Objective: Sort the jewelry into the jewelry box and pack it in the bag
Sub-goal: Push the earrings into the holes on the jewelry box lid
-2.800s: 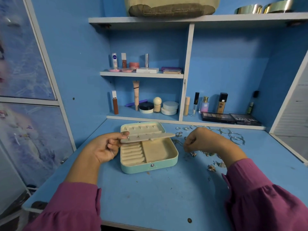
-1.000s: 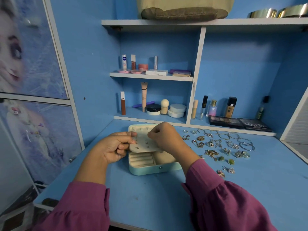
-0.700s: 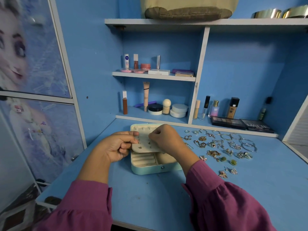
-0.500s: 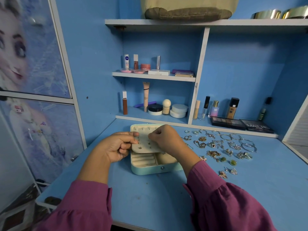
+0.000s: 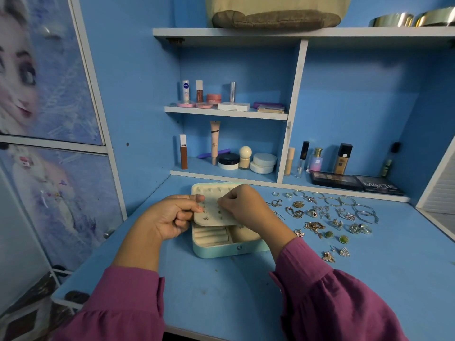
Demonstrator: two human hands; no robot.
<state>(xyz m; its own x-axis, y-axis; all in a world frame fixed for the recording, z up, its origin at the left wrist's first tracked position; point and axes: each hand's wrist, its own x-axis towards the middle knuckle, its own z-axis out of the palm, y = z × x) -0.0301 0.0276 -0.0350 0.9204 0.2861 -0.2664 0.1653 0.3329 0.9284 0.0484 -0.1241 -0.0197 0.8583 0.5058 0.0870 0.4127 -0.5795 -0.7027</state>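
Blue worktop [image 5: 221, 291], mid-back: open mint jewelry box [image 5: 221, 251], left hand [image 5: 170, 219] pinching its cream earring panel [image 5: 211, 217], right hand [image 5: 243, 207] curled, fingertips at the panel, grip unclear; loose jewelry [image 5: 325, 217] spread beside, rightward.

So our right hand [image 5: 242, 207] came over from the loose jewelry [image 5: 322, 217] and now pinches at the earring panel [image 5: 211, 215], which our left hand [image 5: 170, 217] tipped up more.
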